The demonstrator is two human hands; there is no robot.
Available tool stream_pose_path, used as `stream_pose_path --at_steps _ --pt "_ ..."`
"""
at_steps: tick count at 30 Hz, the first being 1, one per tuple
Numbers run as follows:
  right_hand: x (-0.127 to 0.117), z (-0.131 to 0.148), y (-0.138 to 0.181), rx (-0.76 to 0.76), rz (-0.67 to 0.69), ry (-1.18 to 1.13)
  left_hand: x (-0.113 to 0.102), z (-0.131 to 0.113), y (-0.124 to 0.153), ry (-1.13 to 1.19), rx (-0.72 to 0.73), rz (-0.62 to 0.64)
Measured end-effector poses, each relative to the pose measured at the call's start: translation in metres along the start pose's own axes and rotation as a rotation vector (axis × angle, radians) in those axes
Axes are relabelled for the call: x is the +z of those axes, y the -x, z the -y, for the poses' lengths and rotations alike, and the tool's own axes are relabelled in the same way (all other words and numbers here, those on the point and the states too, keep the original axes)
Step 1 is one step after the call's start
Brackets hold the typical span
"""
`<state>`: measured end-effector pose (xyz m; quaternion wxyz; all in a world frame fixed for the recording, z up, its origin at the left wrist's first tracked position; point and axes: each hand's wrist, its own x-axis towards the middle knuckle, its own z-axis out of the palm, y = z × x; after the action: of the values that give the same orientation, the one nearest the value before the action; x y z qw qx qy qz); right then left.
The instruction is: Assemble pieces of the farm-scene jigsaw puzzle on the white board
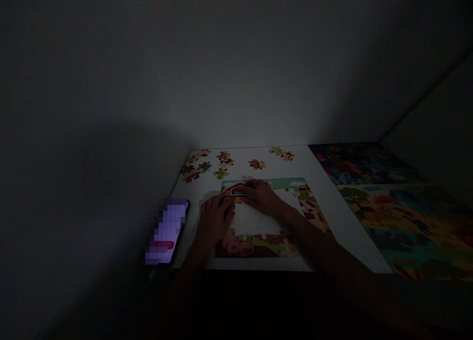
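Observation:
A partly assembled jigsaw puzzle (268,251) lies on the white tabletop, its border joined around a bare middle. A red barn with white trim is printed on the jigsaw pieces (236,189) at its upper left. My left hand (215,218) rests by the puzzle's left side, fingers bent and closed at the barn's lower left. From the right, my right hand (263,197) reaches across the top border, its fingers closed at the barn pieces and partly covering them. Dim light hides the exact contact of the fingertips.
Loose jigsaw pieces (223,165) lie in several groups at the back left, with a red piece cluster (256,164) and a green one (281,153) farther right. A lit phone (168,231) is at the left edge. Colourful picture panels (402,221) cover the right side.

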<state>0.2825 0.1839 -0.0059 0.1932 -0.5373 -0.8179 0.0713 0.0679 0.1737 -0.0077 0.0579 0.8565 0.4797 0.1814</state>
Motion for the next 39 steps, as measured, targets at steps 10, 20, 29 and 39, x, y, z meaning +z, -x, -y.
stream_pose_path --at_steps 10,20,29,39 --pt "0.004 -0.019 -0.013 -0.03 -0.02 -0.102 0.001 0.001 -0.003 0.028 -0.03 -0.003" --pt "-0.031 -0.066 -0.018 0.322 -0.06 -0.162 0.003 0.003 0.001 0.077 -0.008 -0.062" --pt "-0.02 -0.107 -0.049 0.498 -0.059 -0.018 0.001 0.004 0.001 0.116 -0.004 -0.075" --pt "0.008 -0.121 -0.051 0.475 -0.204 0.096 0.001 0.003 0.0 0.125 -0.048 -0.045"
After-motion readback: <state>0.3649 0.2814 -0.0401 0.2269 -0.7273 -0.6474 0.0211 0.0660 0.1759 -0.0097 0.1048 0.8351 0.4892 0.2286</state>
